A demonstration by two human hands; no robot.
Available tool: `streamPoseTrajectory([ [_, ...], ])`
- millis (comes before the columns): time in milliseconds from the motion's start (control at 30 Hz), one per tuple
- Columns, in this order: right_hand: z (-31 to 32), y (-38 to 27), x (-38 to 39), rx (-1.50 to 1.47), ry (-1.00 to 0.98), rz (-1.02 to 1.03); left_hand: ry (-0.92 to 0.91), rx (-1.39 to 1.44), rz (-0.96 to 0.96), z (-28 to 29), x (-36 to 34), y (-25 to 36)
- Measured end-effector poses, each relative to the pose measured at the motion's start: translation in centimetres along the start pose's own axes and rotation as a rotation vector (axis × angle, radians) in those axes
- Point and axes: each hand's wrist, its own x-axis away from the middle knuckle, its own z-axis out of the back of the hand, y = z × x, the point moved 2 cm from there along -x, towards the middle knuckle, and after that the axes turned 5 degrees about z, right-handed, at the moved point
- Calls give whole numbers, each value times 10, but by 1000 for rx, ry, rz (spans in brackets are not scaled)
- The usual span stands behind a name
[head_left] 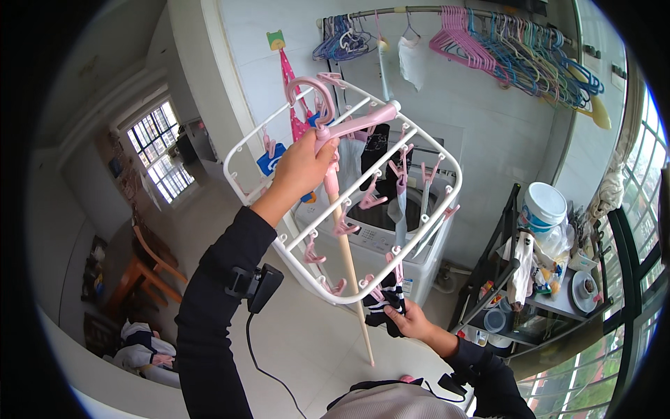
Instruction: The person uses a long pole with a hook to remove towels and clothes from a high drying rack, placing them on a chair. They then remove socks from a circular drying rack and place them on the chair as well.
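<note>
A white clip-hanger frame (419,150) with pink pegs is held aloft in a tiled laundry corner, gripped at the base of its pink hook (314,98) by the left hand (301,167), whose fingers are closed tightly around the stem. A black-and-white striped sock (382,302) hangs from a peg at the frame's lower edge and is pinched at its bottom by the right hand (412,322), directly beneath that edge. More dark and pale garments are seen clipped inside the frame. A long wooden pole (349,272) is seen running down from the left hand toward the floor (307,349). Behind the frame, a white washing machine (391,237) is set against the wall, a cluttered metal shelf (558,304) just to its right. Open floor is left on the near and left sides. Overhead, a rail of coloured hangers (516,49) is crossed well above the frame.
</note>
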Motion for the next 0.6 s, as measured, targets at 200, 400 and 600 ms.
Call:
streamPoseTrajectory([
  [200, 4, 21, 11, -69, -70, -187, -22, -71, -58, -15, -3, 20],
  [400, 8, 36, 15, -113, -95, -197, -50, -63, -91, -26, -3, 30],
  [600, 9, 39, 18, -204, -164, -250, -54, -37, -99, -30, -5, 32],
])
